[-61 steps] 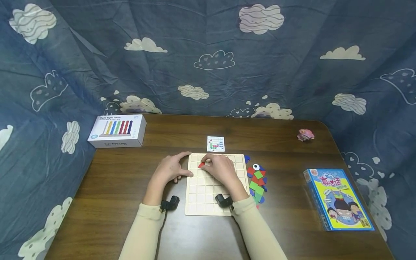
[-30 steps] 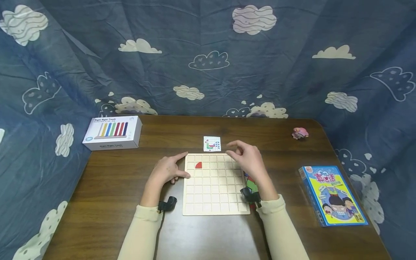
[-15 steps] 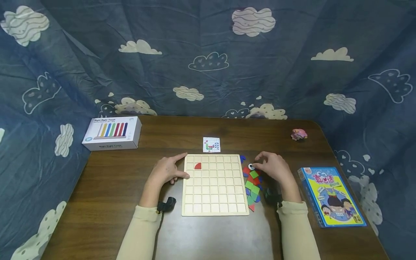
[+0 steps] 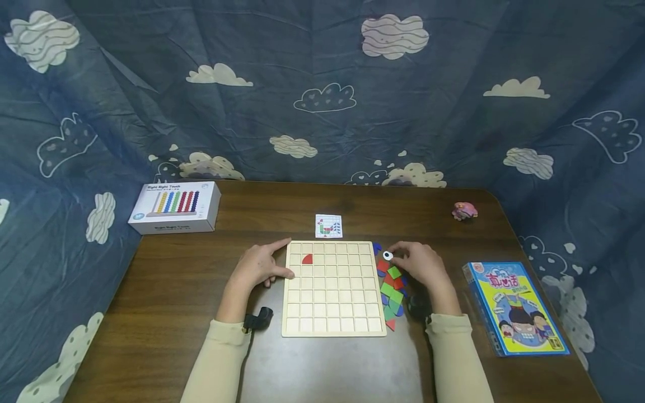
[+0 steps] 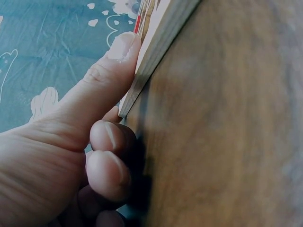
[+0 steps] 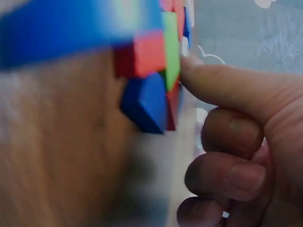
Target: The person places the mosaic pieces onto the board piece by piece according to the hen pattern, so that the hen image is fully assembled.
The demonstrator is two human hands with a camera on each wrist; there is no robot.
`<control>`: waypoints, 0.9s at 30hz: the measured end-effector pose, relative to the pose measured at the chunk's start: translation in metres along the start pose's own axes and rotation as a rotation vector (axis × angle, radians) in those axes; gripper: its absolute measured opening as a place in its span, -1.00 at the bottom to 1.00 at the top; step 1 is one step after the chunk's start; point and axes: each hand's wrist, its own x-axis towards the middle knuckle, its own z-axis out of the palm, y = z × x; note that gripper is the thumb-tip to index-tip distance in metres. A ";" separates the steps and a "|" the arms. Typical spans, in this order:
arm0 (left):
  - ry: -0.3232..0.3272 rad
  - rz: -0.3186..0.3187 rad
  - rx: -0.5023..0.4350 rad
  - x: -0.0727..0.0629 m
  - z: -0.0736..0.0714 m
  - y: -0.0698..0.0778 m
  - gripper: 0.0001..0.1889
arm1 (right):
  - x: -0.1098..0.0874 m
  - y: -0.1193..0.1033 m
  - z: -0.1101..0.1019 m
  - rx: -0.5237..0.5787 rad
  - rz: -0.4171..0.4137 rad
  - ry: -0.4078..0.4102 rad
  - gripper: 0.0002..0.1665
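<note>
A pale wooden grid board lies in front of me in the head view, with a red quarter-circle piece in one upper-left square. My left hand rests at its left side, thumb against the edge and index finger stretched to the top corner; in the left wrist view the thumb touches the board's side. Right of the board, my right hand pinches a white disc with a black dot between thumb and index finger. In the right wrist view the thumb covers most of that disc.
Several green, red and blue pieces are heaped along the board's right edge. A pattern card lies beyond the board. At the back left stands a white box; on the right are a blue-yellow box and a pink figurine.
My right hand leaves the red piece on the board and moves right to the heap, where it takes hold of the white disc and shifts it slightly. The left hand stays at the board.
</note>
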 end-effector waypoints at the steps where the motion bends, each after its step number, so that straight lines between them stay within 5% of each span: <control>1: 0.000 0.000 0.005 0.000 0.000 0.000 0.04 | 0.001 0.000 0.001 -0.009 -0.007 0.011 -0.61; 27: -0.003 -0.010 -0.010 -0.001 0.000 0.001 0.04 | 0.005 -0.002 0.008 0.023 -0.010 0.050 -0.61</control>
